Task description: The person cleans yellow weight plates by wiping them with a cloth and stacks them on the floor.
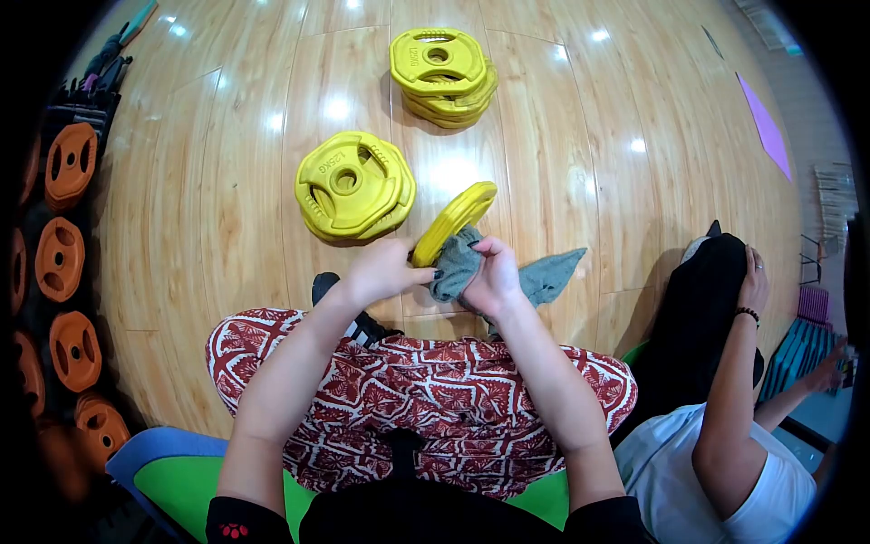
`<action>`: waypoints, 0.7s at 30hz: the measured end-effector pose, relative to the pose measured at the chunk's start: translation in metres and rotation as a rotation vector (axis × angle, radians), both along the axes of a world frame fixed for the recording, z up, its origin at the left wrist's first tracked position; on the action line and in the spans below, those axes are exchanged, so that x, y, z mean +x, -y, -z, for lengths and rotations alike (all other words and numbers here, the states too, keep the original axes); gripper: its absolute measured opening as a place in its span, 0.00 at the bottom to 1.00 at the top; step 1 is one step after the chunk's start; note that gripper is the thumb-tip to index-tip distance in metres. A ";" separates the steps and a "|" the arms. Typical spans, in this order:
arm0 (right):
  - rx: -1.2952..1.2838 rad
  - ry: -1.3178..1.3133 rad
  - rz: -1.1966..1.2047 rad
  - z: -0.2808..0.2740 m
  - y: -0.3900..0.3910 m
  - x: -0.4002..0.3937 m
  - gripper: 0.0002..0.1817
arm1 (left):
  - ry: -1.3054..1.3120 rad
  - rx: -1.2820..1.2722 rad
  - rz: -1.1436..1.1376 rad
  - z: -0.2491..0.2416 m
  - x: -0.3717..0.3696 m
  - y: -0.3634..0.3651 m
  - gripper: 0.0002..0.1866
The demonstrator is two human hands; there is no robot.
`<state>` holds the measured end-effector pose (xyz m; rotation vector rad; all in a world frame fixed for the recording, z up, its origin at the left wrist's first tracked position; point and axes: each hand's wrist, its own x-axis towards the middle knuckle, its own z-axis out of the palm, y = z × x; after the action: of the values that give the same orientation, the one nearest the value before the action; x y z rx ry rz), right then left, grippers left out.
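Note:
A yellow weight plate is held up on edge, tilted, above the wooden floor. My left hand grips its lower left edge with closed fingers. On the plate's right side my right hand pinches a grey-green cloth, which is bunched against the plate and trails off to the right. Just beyond my left hand lies a stack of yellow plates, the top one marked 1.25KG. Farther off is a second yellow stack.
Orange plates stand in a rack along the left. At the right sits another person in a white shirt and dark trousers. A purple mat lies at the far right. Green and blue seating is under me.

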<state>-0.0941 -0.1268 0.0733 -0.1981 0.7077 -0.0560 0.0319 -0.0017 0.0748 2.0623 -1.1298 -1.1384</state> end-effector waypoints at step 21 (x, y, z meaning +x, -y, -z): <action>-0.699 -0.062 -0.429 0.018 -0.017 0.007 0.17 | 0.279 -0.123 -0.285 -0.033 0.011 0.010 0.17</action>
<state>-0.0874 -0.1097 0.0558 -1.0196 0.6728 0.1168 0.0433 -0.0117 0.1081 2.2429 -0.9597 -0.6454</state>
